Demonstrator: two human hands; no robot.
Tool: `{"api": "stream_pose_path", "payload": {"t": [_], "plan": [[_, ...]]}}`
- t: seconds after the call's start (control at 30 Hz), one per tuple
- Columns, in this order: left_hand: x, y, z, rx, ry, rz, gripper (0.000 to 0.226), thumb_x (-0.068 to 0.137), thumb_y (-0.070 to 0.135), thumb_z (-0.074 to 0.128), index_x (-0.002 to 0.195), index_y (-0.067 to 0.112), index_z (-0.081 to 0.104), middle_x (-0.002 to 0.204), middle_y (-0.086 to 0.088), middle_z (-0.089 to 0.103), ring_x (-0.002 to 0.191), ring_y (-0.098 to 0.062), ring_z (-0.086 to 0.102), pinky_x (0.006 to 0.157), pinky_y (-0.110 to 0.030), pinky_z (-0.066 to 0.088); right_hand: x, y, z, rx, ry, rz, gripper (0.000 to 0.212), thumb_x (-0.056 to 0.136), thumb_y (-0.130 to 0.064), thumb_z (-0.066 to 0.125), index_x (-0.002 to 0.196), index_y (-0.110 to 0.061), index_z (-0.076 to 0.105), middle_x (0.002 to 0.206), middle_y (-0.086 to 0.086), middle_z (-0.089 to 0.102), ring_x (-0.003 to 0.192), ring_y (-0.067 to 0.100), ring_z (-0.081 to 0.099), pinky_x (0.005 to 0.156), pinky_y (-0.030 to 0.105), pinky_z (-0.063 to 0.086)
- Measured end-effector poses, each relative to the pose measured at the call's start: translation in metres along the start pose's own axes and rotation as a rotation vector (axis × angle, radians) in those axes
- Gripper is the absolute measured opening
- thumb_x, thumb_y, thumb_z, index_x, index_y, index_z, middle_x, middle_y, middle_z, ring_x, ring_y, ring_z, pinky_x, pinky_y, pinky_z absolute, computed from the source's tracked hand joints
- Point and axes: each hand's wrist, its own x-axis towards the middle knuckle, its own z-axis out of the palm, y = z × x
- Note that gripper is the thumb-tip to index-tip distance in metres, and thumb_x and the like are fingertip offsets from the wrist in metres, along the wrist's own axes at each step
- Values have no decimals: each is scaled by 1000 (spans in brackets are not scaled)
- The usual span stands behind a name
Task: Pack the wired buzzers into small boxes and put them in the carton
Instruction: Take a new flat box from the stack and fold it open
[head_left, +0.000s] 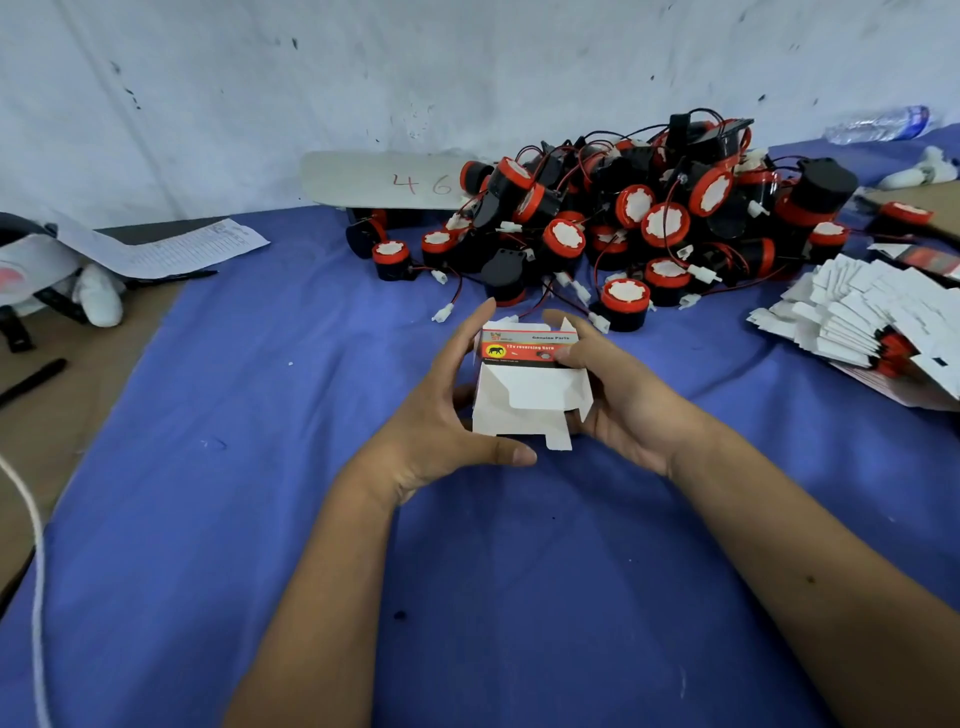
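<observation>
We held the small box (527, 382) betw both hands, left hand (448, 410) & right hand (618, 395) curled round its sides, flaps open; buzzer pile (623, 223) lay behind.

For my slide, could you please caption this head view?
Both hands, left hand and right hand, fold a small box before a pile of buzzers.
</observation>
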Motion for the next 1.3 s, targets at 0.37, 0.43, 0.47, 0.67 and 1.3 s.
{"api": "stream_pose_path", "payload": {"t": [0.37, 0.43, 0.47, 0.67, 1.3], "plan": [[3, -2, 10, 104, 202, 94, 101, 63, 17, 95, 148, 36, 45, 142, 16, 58, 122, -11, 64, 96, -32, 58, 0, 3, -4, -6, -60, -42, 27, 88, -35, 55, 113, -41, 68, 107, -3, 78, 94, 16, 76, 67, 36, 62], [3, -1, 10, 105, 214, 79, 94, 63, 15, 95, 143, 36, 49, 134, 14, 64, 118, -12, 66, 92, -30, 59, 2, 4, -5, -94, -14, -58, 40, 85, -36, 57, 124, -44, 56, 107, -6, 78, 92, 15, 76, 66, 35, 61], [3, 0, 11, 98, 225, 73, 92, 63, 12, 95, 140, 36, 51, 132, 14, 66, 116, -11, 67, 89, -27, 59, 3, 5, -5, -145, -8, -72, 47, 84, -36, 58, 130, -44, 53, 109, -7, 77, 95, 15, 75, 67, 33, 61], [4, -3, 12, 38, 299, 31, 99, 65, -1, 95, 150, 22, 50, 134, 8, 68, 121, -9, 66, 93, -27, 57, -1, 1, 1, -314, 34, -265, 67, 81, -22, 54, 145, -41, 48, 160, -12, 35, 140, 15, 48, 106, 38, 49], [5, -1, 13, -225, 347, -19, 61, 84, 17, 75, 138, 41, 59, 124, 11, 72, 112, -13, 70, 82, -30, 59, -8, 1, 6, -727, 177, -548, 52, 94, -12, 72, 142, -23, 55, 128, -11, 67, 126, 5, 58, 81, 42, 60]]}}
